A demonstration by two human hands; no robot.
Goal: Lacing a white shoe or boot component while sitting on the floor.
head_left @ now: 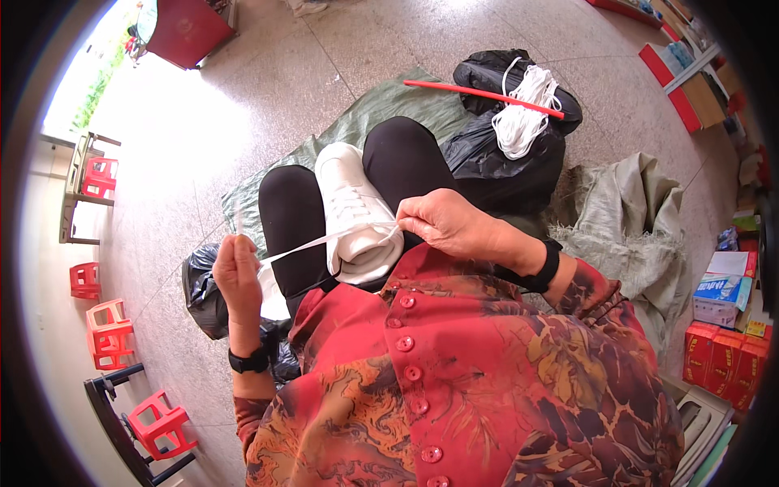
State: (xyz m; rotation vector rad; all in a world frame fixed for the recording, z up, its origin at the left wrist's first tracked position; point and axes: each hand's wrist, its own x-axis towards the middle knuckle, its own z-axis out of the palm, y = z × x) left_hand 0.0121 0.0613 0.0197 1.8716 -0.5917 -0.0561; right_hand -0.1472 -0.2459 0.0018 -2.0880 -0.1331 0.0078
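A white lace-up shoe (349,187) rests between my black-clad knees, its toe pointing away from me. Across its opening runs a flat white shoelace (324,239), stretched between my hands. My right hand (446,223) is closed in a pinch on the lace, just right of the shoe's collar. To the left of the knees, my left hand (237,272) is raised with its fingers pressed together, and the lace runs to it. Its fingertips partly hide the lace end. Below that hand shows a white piece (273,294) whose kind I cannot make out.
A bundle of white laces (523,122) and a red stick (454,88) lie on black plastic bags (519,174) at the far right. Green woven sheeting (357,122) covers floor beyond my knees. A pale sack (629,211) lies right; red stools (162,426) stand left.
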